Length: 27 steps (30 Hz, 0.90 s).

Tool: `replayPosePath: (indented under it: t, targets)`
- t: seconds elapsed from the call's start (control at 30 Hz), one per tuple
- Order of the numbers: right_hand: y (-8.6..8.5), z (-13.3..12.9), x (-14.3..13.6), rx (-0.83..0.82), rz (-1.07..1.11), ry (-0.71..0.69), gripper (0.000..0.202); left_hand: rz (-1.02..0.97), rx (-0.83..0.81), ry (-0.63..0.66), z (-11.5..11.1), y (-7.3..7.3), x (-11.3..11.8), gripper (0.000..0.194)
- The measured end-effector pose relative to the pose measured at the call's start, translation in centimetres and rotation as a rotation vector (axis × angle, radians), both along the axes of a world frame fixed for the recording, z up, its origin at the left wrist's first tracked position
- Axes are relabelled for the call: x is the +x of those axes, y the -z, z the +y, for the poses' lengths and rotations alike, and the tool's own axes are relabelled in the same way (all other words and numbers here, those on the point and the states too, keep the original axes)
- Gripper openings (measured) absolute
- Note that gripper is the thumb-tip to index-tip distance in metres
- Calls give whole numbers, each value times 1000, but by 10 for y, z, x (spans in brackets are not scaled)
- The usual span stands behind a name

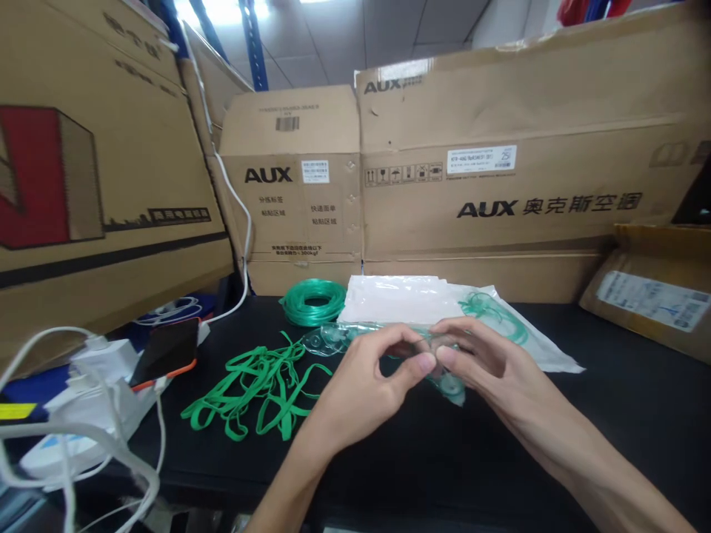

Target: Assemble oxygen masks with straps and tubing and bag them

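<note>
Seemingly, a small translucent piece (435, 345) is pinched by the left hand (369, 377) and right hand (503, 364), near clear greenish plastic parts (329, 339).

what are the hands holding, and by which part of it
The left hand and the right hand seem to pinch a small see-through piece between their fingertips; the fingers hide too much to tell which part.

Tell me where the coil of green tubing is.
In the head view, the coil lies left of centre, before the AUX box, behind the green straps and left of the white packet.
</note>
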State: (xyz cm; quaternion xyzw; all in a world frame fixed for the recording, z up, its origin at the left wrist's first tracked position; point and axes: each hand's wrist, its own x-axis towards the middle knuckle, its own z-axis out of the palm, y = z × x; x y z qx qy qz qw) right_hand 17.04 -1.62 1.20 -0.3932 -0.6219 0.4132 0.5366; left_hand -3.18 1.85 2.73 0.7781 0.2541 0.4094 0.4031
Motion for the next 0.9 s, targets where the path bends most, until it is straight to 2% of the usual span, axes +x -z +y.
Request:
replayPosePath:
  t: [0.1,0.17,0.23,0.33,0.43,0.5,0.63,0.73,0.83,0.9]
  targets:
    - [7,5,4,78,-175,94,44,62,-71,-54,-5,2,4,23]
    - [12,5,8,160,-352,92,40,122,-79,-74,-7,2,1,27]
    - [20,3,13,199,-511,94,36,232,6,-119,-7,-2,-9,27]
    - [34,1,23,99,-691,126,43,428,155,-293,-4,-13,-43,30]
    - [47,2,31,-9,-840,71,50,683,131,-561,5,-20,-84,37]
    - [52,4,33,-16,-878,33,51,866,59,-686,14,-18,-104,36]
    - [53,4,31,6,-849,11,51,993,-50,-703,29,0,-115,31]
    - [50,2,29,4,-848,35,50,997,-54,-672,35,7,-113,16]
    - [47,0,26,-4,-866,35,50,977,-12,-645,35,2,-110,12]
    - [45,-1,24,-13,-873,27,50,910,83,-658,33,-6,-107,14]
